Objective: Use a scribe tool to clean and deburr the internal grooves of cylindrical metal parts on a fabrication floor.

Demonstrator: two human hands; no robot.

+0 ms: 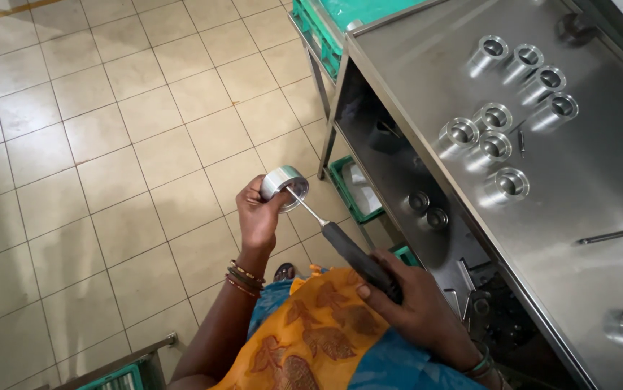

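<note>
Centre frame, above tiled floor: left hand [257, 215] clamps metal ring [284, 183] by outer wall. Right hand [412, 307] fisted on black-handled tool [340, 242], tip inside bore. Ring judged rigid, heavy, slippery; outer wall safest hold.

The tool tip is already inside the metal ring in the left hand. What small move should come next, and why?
Probably run the thin steel tip around the bore edge, turning the short shiny metal ring slightly in the left hand. The right hand grips the black-handled tool, whose shaft already reaches into the ring's opening, so only a small sweep seems needed. Whether the tip touches the bore wall cannot be told.
</note>
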